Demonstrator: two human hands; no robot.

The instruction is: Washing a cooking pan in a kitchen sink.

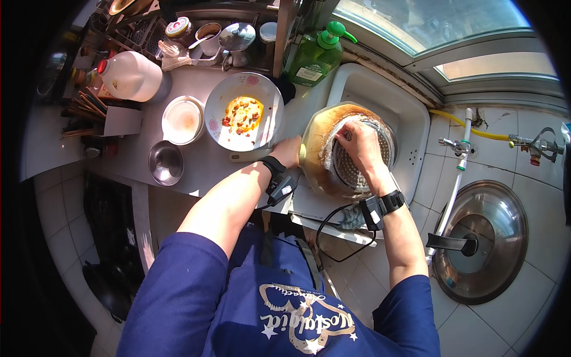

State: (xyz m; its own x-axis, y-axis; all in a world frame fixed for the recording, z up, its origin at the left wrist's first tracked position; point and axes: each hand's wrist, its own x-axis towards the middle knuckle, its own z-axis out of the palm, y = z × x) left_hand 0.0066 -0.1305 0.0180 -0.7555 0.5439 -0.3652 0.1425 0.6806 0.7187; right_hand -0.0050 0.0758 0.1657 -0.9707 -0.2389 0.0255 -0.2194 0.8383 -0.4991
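Observation:
A large round vessel (pixel 319 127), stained brown and streaked with white foam, rests over the near part of the white sink (pixel 412 134). A perforated metal disc (pixel 350 168) shows inside its foamy ring. My left hand (pixel 289 151) grips the vessel's pale left edge, fingertips hidden. My right hand (pixel 362 145) is over the disc, its bent fingers at the foam; whether something is pinched in them cannot be told. Left of the vessel stands a floral plate (pixel 214 96) with oily red food bits. Beside that are stacked white bowls (pixel 183 120) and a small metal bowl (pixel 166 163).
A green pump bottle (pixel 314 60) stands behind the sink's left corner. A large white jug (pixel 134 76) and chopsticks (pixel 87 107) are at the left. At the right, a big pan lid (pixel 482 241) leans by a white pipe (pixel 457 183). Black cables hang from my wrists.

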